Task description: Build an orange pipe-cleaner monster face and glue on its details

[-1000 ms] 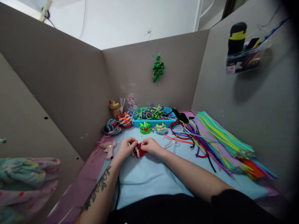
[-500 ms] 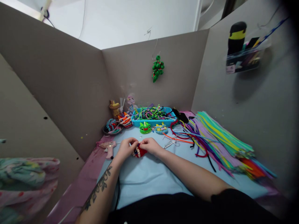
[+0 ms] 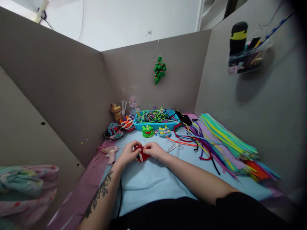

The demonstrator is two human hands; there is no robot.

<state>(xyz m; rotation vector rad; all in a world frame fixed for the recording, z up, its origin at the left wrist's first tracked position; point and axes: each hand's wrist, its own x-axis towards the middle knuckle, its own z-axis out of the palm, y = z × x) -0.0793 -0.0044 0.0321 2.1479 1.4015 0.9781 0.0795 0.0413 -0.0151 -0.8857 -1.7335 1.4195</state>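
Observation:
Between my two hands is a small red pipe-cleaner figure (image 3: 140, 157) with white trim and a dark spot like an eye. My left hand (image 3: 130, 152) pinches it from the left, thumb and fingers at its upper edge. From the right my right hand (image 3: 153, 150) grips its top edge with closed fingertips. Fingers hide part of the figure. Just beyond stand a green pipe-cleaner figure (image 3: 148, 131) and a light blue and yellow one (image 3: 164, 131). Scissors (image 3: 175, 146) lie to the right of my right hand, and a pink glue gun (image 3: 112, 154) lies left of my left hand.
A blue tray (image 3: 157, 126) of tangled pipe cleaners stands at the back. Bundles of coloured pipe cleaners (image 3: 223, 143) cover the right side. At the left are a dark bowl (image 3: 114, 138) and an orange figure (image 3: 127, 123). Grey panels (image 3: 153, 80) enclose the table.
The view has shifted slightly. The red figure has turned a little between my fingers, with more of its red side showing; both hands keep their hold.

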